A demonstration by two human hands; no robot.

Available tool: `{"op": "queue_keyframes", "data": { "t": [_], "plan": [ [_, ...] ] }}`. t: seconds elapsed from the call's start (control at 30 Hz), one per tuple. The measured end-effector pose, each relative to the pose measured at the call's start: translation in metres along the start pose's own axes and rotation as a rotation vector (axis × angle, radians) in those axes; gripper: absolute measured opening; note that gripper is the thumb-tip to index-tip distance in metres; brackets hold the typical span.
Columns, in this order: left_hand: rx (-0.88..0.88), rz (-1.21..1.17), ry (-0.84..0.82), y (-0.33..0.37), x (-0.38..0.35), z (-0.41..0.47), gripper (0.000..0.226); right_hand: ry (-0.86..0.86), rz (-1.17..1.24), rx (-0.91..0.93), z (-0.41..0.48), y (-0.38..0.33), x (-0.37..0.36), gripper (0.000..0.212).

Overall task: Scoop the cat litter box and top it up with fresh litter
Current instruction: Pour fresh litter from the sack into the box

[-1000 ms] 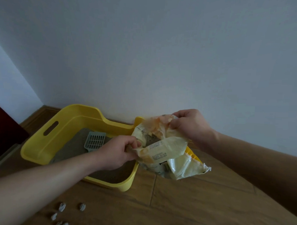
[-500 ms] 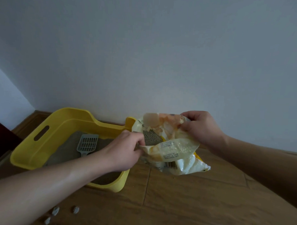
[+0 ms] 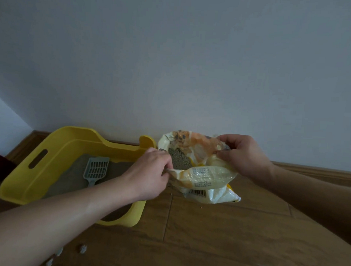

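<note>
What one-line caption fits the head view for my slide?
Left hand and right hand spread open the litter bag beside the yellow litter box, scoop lying inside.

Glossy crinkled plastic bag [image 3: 204,178] — smooth yellow plastic box [image 3: 19,189], wood floor [image 3: 226,234]

The count
One litter box [image 3: 19,179], one scoop [image 3: 96,170], one litter bag [image 3: 207,177], three pale clumps [image 3: 83,249] — two hands: left hand [image 3: 149,175], right hand [image 3: 243,155].

Scoop [image 3: 95,169] lies in litter box [image 3: 19,187], bag [image 3: 201,173] right of it.
</note>
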State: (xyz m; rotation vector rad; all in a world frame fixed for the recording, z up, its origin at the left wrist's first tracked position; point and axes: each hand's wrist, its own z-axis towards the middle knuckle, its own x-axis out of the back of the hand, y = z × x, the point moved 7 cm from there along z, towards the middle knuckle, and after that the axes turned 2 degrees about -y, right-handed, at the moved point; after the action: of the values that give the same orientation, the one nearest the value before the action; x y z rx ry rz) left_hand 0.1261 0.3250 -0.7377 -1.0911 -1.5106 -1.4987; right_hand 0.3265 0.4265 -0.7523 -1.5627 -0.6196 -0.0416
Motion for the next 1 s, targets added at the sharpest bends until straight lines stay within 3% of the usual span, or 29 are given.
{"op": "queue_keyframes", "data": {
  "t": [0.5, 1.0],
  "plan": [
    [0.072, -0.044, -0.132, -0.027, -0.079, 0.010, 0.010, -0.060, -0.007, -0.130, 0.020, 0.093, -0.021, 0.037],
    [0.151, 0.017, -0.209, -0.041, -0.114, -0.013, 0.009, -0.216, -0.289, -0.142, 0.015, 0.119, -0.052, 0.026]
  ]
}}
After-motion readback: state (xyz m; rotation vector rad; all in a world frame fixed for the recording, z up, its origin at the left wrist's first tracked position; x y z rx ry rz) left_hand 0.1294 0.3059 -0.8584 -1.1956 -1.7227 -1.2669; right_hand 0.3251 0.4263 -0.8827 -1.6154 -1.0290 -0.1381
